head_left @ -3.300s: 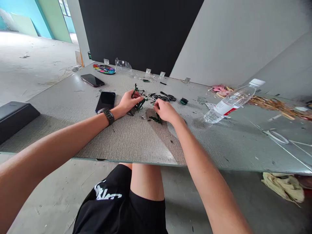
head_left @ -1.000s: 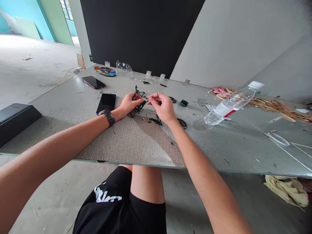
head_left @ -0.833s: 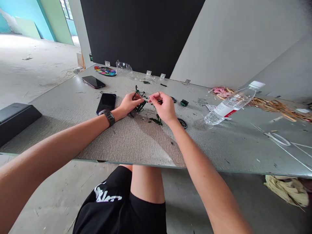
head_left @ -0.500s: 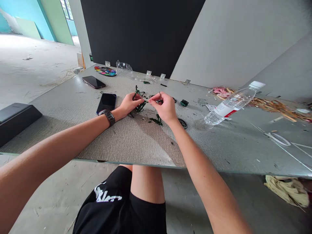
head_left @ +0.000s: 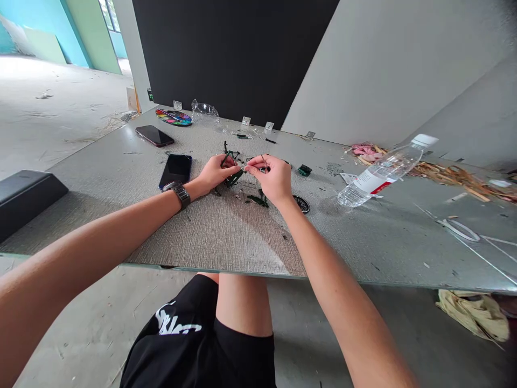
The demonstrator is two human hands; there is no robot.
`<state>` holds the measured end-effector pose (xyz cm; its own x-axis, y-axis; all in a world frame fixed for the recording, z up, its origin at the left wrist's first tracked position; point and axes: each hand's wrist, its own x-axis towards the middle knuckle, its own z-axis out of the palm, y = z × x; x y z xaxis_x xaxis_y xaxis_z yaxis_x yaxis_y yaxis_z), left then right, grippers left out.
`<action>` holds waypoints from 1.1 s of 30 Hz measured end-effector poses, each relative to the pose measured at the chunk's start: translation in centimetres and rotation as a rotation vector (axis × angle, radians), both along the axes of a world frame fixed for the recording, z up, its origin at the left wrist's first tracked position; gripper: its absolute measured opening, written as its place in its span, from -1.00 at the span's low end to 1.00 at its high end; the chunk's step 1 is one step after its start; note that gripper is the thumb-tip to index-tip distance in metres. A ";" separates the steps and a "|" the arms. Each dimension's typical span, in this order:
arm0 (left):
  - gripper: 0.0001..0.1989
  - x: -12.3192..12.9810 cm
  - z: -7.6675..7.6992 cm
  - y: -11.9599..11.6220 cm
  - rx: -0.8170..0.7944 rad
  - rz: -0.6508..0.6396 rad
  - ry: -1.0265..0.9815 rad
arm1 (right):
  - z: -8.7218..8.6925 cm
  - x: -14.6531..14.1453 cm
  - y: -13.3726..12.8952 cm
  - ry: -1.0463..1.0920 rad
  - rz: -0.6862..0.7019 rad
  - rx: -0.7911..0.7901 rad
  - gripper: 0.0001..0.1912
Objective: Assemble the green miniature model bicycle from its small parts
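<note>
My left hand (head_left: 218, 172) is closed on a small dark green toy bicycle frame (head_left: 233, 178), holding it just above the table. Close against it, my right hand (head_left: 275, 177) pinches thumb and forefinger together at the frame's right side. What sits in that pinch is too small to make out. A thin dark stick-like piece shows by the right fingers. Below the hands lie dark green parts (head_left: 257, 200), and a small spoked wheel (head_left: 301, 204) rests beside my right wrist. Further right is a dark green box-shaped piece (head_left: 304, 170).
Two phones, one near (head_left: 176, 170) and one farther (head_left: 154, 135), lie left of the hands. A black case (head_left: 30, 196) stands at the left edge. A paint palette (head_left: 173, 117) and clear plastic (head_left: 205, 112) are at the back. A tilted water bottle (head_left: 379, 175) is at right.
Both hands stay almost in place, with the right fingers still pinched near the frame. The whole view shifts very slightly.
</note>
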<state>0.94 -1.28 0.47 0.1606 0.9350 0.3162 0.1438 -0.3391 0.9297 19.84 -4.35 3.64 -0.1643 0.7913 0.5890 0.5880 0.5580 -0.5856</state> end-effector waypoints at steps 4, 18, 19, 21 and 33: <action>-0.85 0.0 0.0 0.0 0.002 -0.011 0.013 | 0.2 0.0 -0.1 -0.003 -0.030 0.005 -0.76; -0.82 0.0 0.5 -0.5 -0.004 -0.005 0.069 | 0.5 -0.1 -0.5 -0.076 0.005 -0.004 -0.77; -0.82 0.0 0.5 -0.5 0.001 -0.006 0.074 | 0.4 -0.2 -0.4 -0.080 0.007 -0.003 -0.73; -0.83 0.0 0.4 -0.3 0.008 -0.009 0.079 | 0.3 -0.3 -0.4 -0.079 0.011 0.002 -0.68; -0.87 -0.1 0.0 0.1 0.011 -0.069 0.075 | 0.1 0.1 0.1 -0.005 0.021 0.072 -0.83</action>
<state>0.84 -1.22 0.44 0.2483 0.9173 0.3114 0.1883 -0.3611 0.9133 19.97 -4.22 3.73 -0.1836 0.7433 0.6432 0.5782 0.6108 -0.5409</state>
